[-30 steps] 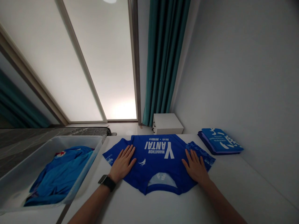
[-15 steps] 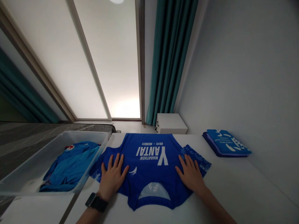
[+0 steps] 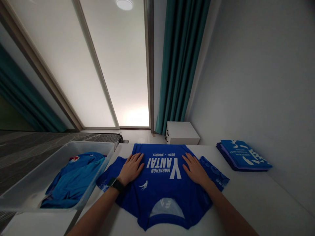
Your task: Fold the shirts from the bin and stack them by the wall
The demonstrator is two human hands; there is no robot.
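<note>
A blue T-shirt (image 3: 157,186) with white "Yantai Marathon" lettering lies spread on the white table, its neckline towards me and its far end at the table's back edge. My left hand (image 3: 132,167) rests flat on the shirt's left side, fingers outstretched, a dark watch (image 3: 116,184) on the wrist. On the right side, beside the large letter Y, my right hand (image 3: 195,168) lies palm down with its fingers stretched away from me. Neither hand grips the cloth.
At the left stands a translucent plastic bin (image 3: 92,193) with crumpled blue clothes (image 3: 71,180) inside. A stack of folded shirts (image 3: 246,155) lies at the table's right, near the wall. Beyond the table are a white cabinet (image 3: 183,132) and a teal curtain (image 3: 183,65).
Both hands have slid forward over the shirt, away from me, towards its far end. My view has tilted up slightly. The shirt still lies spread out.
</note>
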